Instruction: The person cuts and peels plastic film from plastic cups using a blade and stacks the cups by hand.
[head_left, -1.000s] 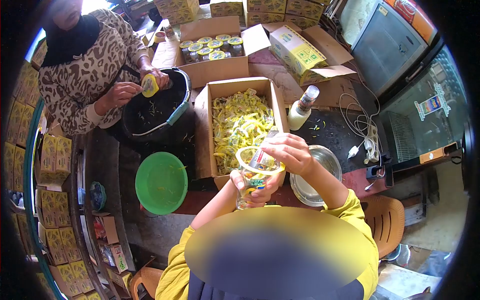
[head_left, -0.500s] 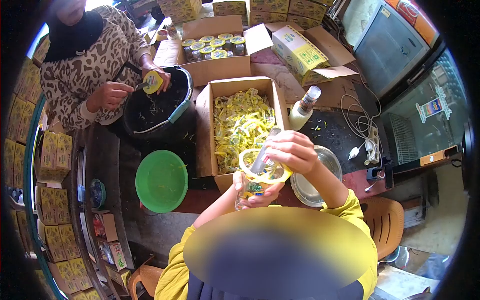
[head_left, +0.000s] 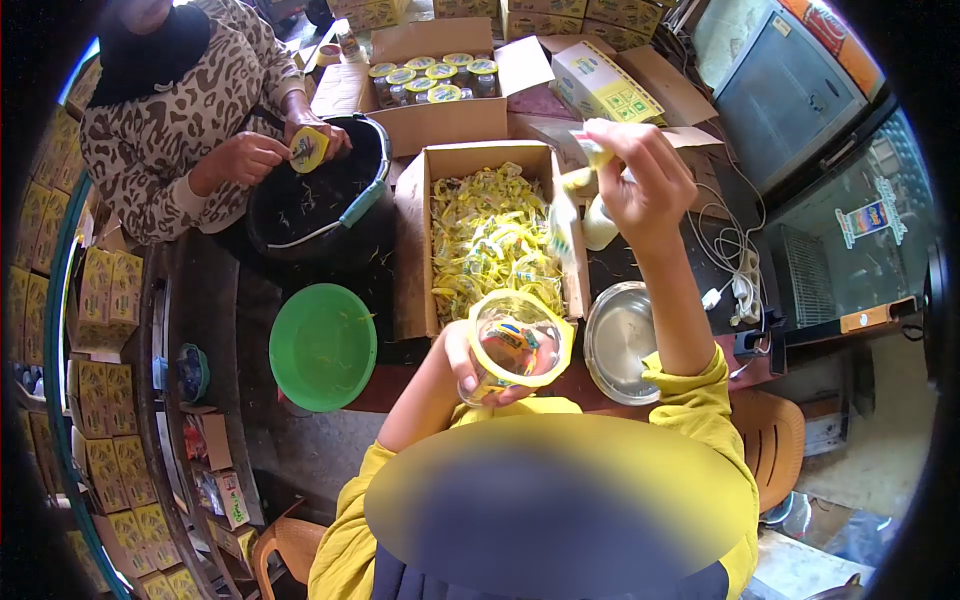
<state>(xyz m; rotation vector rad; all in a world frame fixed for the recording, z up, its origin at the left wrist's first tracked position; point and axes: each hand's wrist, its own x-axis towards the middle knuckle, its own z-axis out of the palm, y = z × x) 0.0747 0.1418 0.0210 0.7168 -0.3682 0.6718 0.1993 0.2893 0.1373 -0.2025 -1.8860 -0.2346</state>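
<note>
Clear plastic cup (head_left: 515,345) with a yellow rim is in the person's left hand (head_left: 460,360) at the near end of the cardboard box (head_left: 411,265), mouth tilted up, thumb against its outer wall just below the rim, other fingers curled round lower down. Right hand (head_left: 645,180) is raised by the box's right edge, fingertips pinched on a blurred yellowish strip (head_left: 577,181) hanging below them, its exact shape unclear from where I stand. Metal bowl (head_left: 620,345) right of the box, green basin (head_left: 323,348) left.
</note>
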